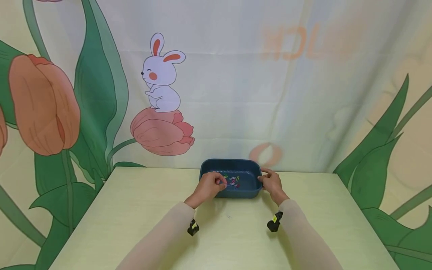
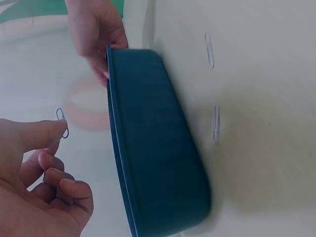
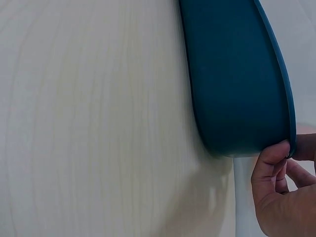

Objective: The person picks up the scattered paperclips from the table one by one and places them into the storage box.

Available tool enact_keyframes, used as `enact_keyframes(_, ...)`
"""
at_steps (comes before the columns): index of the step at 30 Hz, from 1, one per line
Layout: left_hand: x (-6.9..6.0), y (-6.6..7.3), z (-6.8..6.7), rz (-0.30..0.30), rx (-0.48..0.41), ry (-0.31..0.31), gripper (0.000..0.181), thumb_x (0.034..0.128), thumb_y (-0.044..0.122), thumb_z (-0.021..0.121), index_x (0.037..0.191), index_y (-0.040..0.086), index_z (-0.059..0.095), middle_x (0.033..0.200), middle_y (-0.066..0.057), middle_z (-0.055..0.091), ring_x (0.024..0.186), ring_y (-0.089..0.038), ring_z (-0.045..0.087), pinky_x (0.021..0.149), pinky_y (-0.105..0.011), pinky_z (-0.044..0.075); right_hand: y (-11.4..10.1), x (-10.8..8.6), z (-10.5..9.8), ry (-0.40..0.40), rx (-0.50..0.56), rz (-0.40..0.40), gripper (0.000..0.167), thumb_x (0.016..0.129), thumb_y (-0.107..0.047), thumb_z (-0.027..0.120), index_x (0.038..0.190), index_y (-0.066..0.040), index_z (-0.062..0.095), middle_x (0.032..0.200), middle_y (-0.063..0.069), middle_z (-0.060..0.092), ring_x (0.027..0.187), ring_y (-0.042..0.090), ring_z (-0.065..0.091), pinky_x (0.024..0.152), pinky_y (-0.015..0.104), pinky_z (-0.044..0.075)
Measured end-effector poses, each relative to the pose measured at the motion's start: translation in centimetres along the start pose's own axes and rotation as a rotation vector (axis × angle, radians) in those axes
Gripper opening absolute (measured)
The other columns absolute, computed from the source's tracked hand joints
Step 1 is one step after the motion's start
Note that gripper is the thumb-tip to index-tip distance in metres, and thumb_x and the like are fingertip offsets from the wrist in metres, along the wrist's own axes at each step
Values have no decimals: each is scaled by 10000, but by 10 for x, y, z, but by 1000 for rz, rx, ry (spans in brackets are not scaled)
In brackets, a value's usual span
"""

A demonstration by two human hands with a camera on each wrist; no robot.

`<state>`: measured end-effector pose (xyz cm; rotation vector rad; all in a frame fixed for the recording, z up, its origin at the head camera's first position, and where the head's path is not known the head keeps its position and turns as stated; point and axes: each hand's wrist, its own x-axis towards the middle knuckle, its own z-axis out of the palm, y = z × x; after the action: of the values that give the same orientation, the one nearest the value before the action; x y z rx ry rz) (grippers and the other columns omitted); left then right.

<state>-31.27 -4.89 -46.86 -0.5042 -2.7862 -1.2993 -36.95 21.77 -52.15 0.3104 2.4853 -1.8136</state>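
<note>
A dark blue plastic bin (image 1: 249,194) stands on the table with several coloured paper clips (image 1: 237,179) on its floor. Above its left part, my left hand (image 1: 208,186) pinches a paper clip (image 2: 59,112) between thumb and index finger; the other fingers are curled, as the left wrist view shows. My right hand (image 1: 272,184) grips the rim at the bin's right end, thumb on one side and fingers on the other. In the left wrist view, one pale paper clip (image 2: 210,51) and another paper clip (image 2: 216,124) lie on the table beside the bin.
The light wood-grain table (image 1: 148,225) ends just behind the bin. A printed curtain (image 1: 222,93) with a rabbit and tulips hangs at the table's far edge.
</note>
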Motion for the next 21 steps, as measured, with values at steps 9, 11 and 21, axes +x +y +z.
enact_keyframes(9,21,6,-5,-2,25,48,59,913,152,688,870,117,708,699,18,456,560,-129,379,605,-275,336,-3,0,-1,-7,-2,1,468,975,-156,579,1436,-150,498,1095,101,602,820,175,620,762,374,562)
enact_keyframes(11,25,7,-5,0,23,56,59,915,160,686,882,118,709,704,17,468,563,-126,387,612,-276,350,-3,1,-1,-6,-5,-2,467,975,-154,579,1434,-150,499,1100,103,602,820,172,618,757,369,561)
enact_keyframes(21,48,11,-2,-65,-1,76,107,919,177,687,949,84,732,717,14,485,609,-145,417,629,-292,373,-1,6,-2,-16,0,10,459,973,-156,587,1425,-162,509,1086,94,580,779,156,588,751,365,558)
